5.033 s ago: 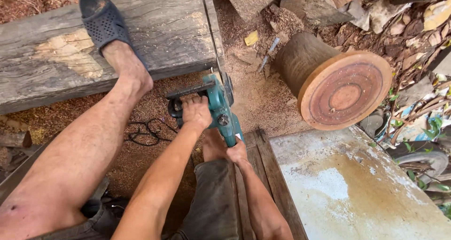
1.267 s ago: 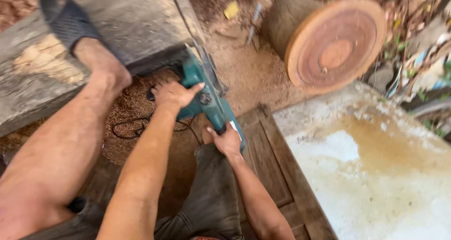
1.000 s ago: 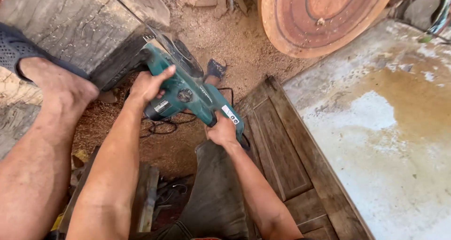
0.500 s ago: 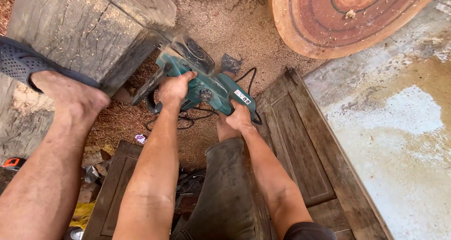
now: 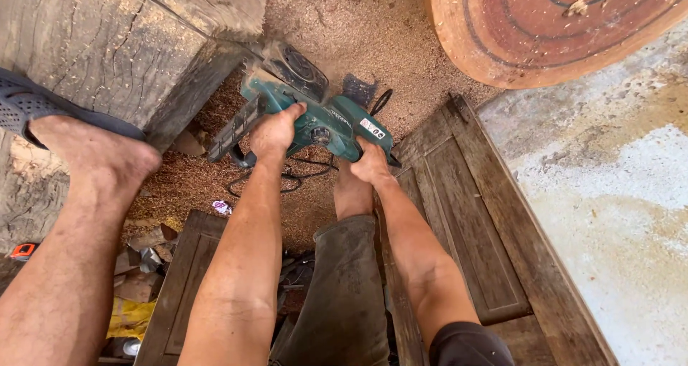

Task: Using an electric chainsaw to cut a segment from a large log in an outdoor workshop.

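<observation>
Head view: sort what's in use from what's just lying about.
In use: saw, left hand, right hand, beam, cord.
Lying about: log round, door panel, yellow scrap, sawdust.

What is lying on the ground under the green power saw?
Under the green power saw lie reddish sawdust and a black cable. The left hand and right hand grip it. The blade and the ground directly beneath the body are hidden.
</observation>
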